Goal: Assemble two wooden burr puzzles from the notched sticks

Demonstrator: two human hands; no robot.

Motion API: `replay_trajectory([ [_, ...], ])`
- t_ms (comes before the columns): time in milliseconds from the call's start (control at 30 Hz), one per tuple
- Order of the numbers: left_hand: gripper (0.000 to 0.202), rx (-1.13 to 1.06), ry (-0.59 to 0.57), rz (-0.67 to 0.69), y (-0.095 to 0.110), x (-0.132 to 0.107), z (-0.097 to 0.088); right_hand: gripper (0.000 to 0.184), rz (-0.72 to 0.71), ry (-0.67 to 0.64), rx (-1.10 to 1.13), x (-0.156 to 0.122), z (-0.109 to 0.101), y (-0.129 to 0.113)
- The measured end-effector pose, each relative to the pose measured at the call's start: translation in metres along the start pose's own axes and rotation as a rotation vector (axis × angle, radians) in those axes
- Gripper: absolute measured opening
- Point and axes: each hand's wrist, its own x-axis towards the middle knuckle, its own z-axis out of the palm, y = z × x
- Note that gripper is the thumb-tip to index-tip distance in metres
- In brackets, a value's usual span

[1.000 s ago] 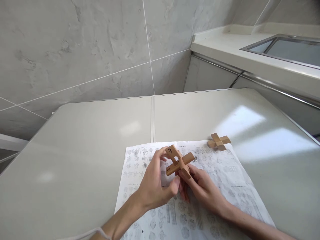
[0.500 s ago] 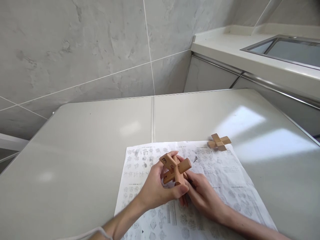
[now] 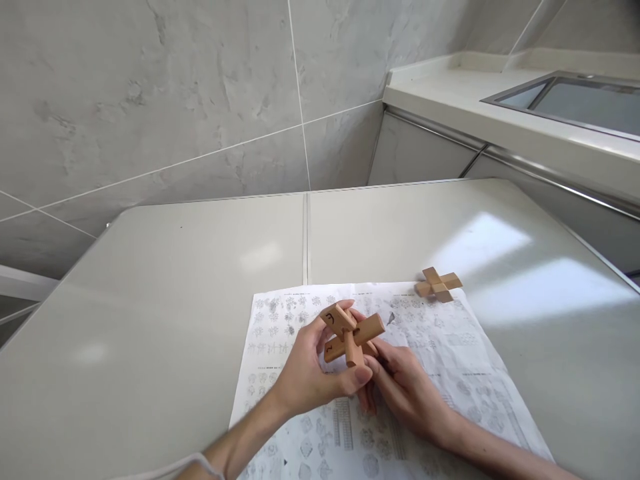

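Note:
A wooden burr puzzle [image 3: 351, 332] of interlocked notched sticks, with black marks on two ends, is held just above a printed instruction sheet [image 3: 450, 353]. My left hand [image 3: 310, 370] is closed on its left side, thumb under the lower stick and fingers behind. From the right, my right hand [image 3: 405, 387] grips the puzzle's lower part with pinched fingers. A second, smaller wooden cross [image 3: 439, 284] lies on the table at the sheet's far right corner, apart from both hands.
The sheet lies on a pale grey table [image 3: 175, 280] with a seam down its middle. A tiled wall stands behind. To the right runs a counter [image 3: 480, 113] with a steel sink [image 3: 575, 100].
Both hands have turned the puzzle and drawn it slightly lower and nearer; the marked stick end now points left and up. The small cross has not moved.

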Motion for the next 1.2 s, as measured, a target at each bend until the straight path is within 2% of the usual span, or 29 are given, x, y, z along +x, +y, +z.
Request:
replay_trajectory([
  [300, 0.081, -0.027, 0.043, 0.051, 0.004, 0.002, -0.004, 0.042, 0.029, -0.037, -0.021, 0.001, -0.004, -0.004],
  [433, 0.085, -0.076, 0.02, 0.006, 0.001, 0.002, -0.004, 0.045, 0.041, -0.05, -0.041, 0.002, -0.005, -0.009],
  [533, 0.088, -0.105, 0.003, -0.032, 0.001, 0.002, -0.005, 0.046, 0.094, -0.044, 0.05, 0.004, -0.006, -0.013],
  [600, 0.086, -0.094, 0.038, -0.037, 0.001, 0.003, -0.004, 0.045, 0.147, -0.026, 0.145, 0.006, -0.007, -0.014],
  [700, 0.08, -0.053, 0.14, -0.023, 0.001, 0.004, -0.003, 0.044, 0.209, 0.061, 0.28, 0.01, -0.01, -0.015],
  [833, 0.058, 0.002, 0.239, 0.044, -0.001, 0.009, -0.003, 0.046, 0.23, 0.253, 0.393, 0.013, -0.014, -0.012],
  [967, 0.044, 0.078, 0.259, 0.075, -0.002, 0.011, -0.003, 0.047, 0.251, 0.374, 0.47, 0.016, -0.02, -0.009],
  [1200, 0.031, 0.162, 0.276, 0.081, 0.001, 0.009, -0.003, 0.049, 0.216, 0.473, 0.531, 0.02, -0.032, -0.007],
])
